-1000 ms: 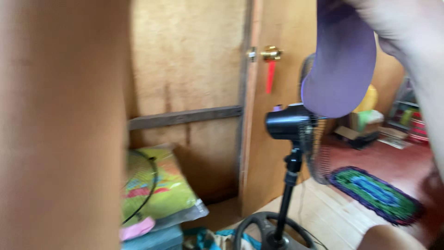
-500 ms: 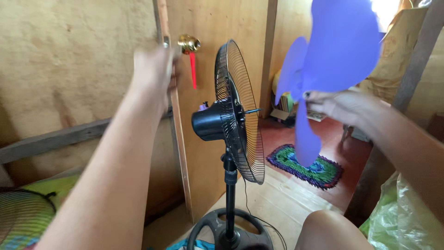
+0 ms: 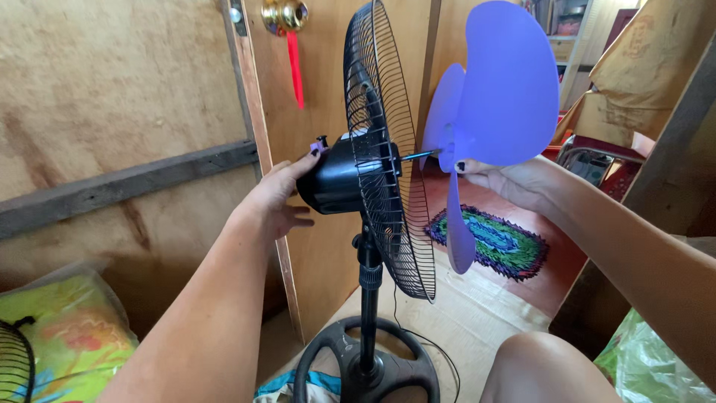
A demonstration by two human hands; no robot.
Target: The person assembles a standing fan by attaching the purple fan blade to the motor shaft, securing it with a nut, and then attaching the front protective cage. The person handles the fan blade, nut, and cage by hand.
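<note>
Since half a second ago the left hand [image 3: 277,200] has dropped from the door edge onto the black motor housing [image 3: 333,179] of the stand fan, and the right hand [image 3: 507,181] has brought the purple fan blade [image 3: 498,97] down and inward, so its hub now meets the tip of the motor shaft [image 3: 418,156]

That three-lobed blade sits at about 1 o'clock in the view, one lobe up, one hanging down towards the floor, a third edge-on behind the hub. Right-hand fingers are curled around the hub from below, thumb tip beside it, a closed pinch on the blade

At 9 o'clock from the blade stands the rear wire grille [image 3: 384,145], edge-on, with the shaft poking through its middle. Left-hand fingers are spread wide and lie flat against the back of the motor housing, cupping it rather than closing around it

Below, the black pole [image 3: 368,298] runs down to the round base [image 3: 365,369] at 6 o'clock, a thin cord trailing off it. A bare knee [image 3: 544,369] shows at 5 o'clock

Further out: a brass door knob [image 3: 283,13] with a red tassel at 12 o'clock, a plywood wall at 9 o'clock, an oval green, blue and purple rug [image 3: 498,242] on the red floor at 3 o'clock, and a yellow-green bag [image 3: 63,328] with another wire grille [image 3: 15,366] at 8 o'clock
</note>
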